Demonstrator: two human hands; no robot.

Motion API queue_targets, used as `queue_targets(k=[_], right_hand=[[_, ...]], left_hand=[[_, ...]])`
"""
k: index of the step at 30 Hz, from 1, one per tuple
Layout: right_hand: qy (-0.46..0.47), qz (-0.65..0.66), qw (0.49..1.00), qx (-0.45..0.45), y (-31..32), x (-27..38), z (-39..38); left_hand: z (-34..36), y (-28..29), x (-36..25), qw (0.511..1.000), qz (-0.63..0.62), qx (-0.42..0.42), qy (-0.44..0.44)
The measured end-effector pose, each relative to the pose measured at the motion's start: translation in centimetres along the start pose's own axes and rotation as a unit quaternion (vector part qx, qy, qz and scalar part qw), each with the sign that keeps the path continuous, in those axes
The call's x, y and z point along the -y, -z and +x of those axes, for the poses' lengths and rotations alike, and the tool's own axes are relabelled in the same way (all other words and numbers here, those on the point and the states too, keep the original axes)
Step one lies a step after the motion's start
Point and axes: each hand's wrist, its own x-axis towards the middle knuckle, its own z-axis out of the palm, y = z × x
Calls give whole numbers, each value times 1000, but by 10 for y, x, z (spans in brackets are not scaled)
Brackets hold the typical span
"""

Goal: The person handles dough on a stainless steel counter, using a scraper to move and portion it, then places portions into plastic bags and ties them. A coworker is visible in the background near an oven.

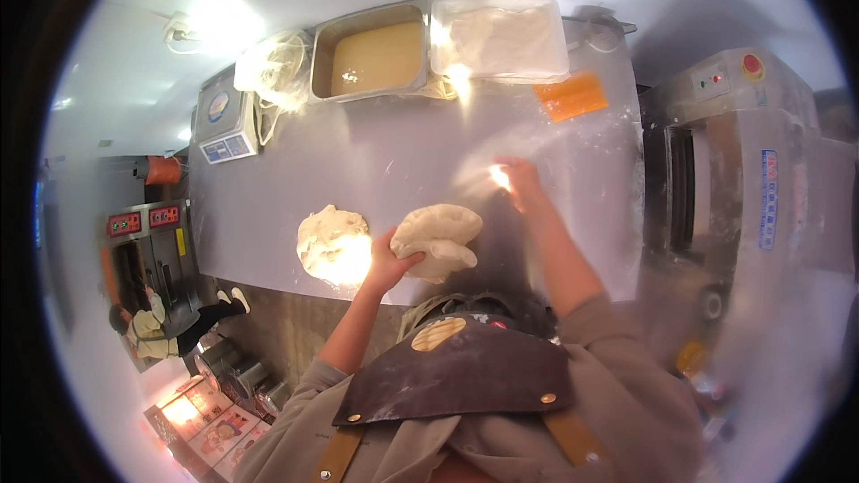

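My left hand (386,264) grips the left side of a piece of dough (438,225), thumb on top. The dough is folded, with a deep crease across its middle, and sits at the near edge of the metal worktable (358,139). Beside it on the left lies a second, rougher lump of dough (329,237), partly washed out by glare. My right arm reaches forward, and my right hand (519,179) is low over a pale streak of flour (483,165) on the table. Bright light and blur hide its fingers.
Along the back stand a digital scale (224,121), a clear plastic bag (273,67), a metal tub of pale liquid (371,55) and a white bin of flour (501,36). An orange flat scraper (571,97) lies nearby. A machine (743,143) stands right; another person (170,322) is at ovens left.
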Motion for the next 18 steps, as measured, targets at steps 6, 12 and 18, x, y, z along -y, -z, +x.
queue_targets(k=[6,12,18], right_hand=[[68,274,953,-108,-21,59,10],[400,221,875,-160,-74,130,66],[243,40,920,-304,-8,55,31]], left_hand=[[-55,29,25,954,-296,-31,27],[-84,28,20,866,-488,-81,72],[-71,42,4,800,-591,-76,65]])
